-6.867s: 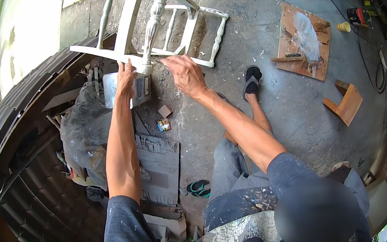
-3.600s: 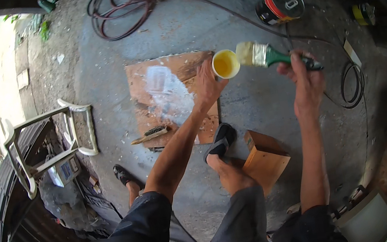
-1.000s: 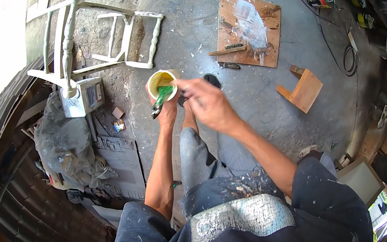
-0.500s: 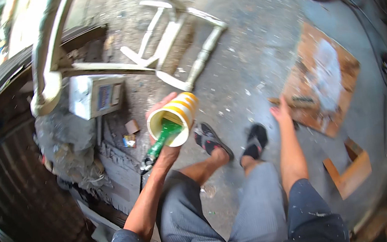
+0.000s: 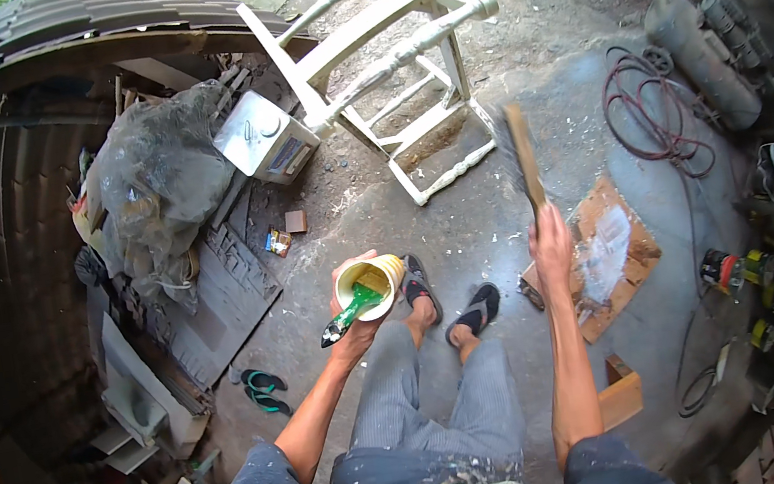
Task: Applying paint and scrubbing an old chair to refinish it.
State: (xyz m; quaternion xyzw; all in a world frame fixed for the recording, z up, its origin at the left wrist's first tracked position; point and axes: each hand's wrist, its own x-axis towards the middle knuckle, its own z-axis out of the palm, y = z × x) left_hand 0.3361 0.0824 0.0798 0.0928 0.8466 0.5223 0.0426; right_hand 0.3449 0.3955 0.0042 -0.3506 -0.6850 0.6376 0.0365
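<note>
My left hand [image 5: 357,336] is wrapped around a yellow-and-white striped cup [image 5: 394,271], tilted so that its mouth faces me. Leaning inside the cup is a paintbrush with a green handle [image 5: 365,299]; its dark end sticks out over the rim. My right hand [image 5: 551,241] grips a wooden-handled brush [image 5: 524,154] raised upright, its thin bristles blurred along the left side. Beyond my hands, a white-painted wooden chair frame [image 5: 371,34] with turned legs rests tipped over on the ground. Neither hand touches it.
A white-stained board [image 5: 631,215] and an orange-brown wooden piece [image 5: 621,399] lie at right. Farther right are a coiled hose [image 5: 613,110] and a tank [image 5: 698,66]. At left stand a square can [image 5: 251,134], a plastic-covered heap [image 5: 158,172] and flip-flops [image 5: 265,391].
My right hand has lifted the wooden-handled brush from over the board to upright. The view has shifted, showing more ground; my left hand still holds the cup.
</note>
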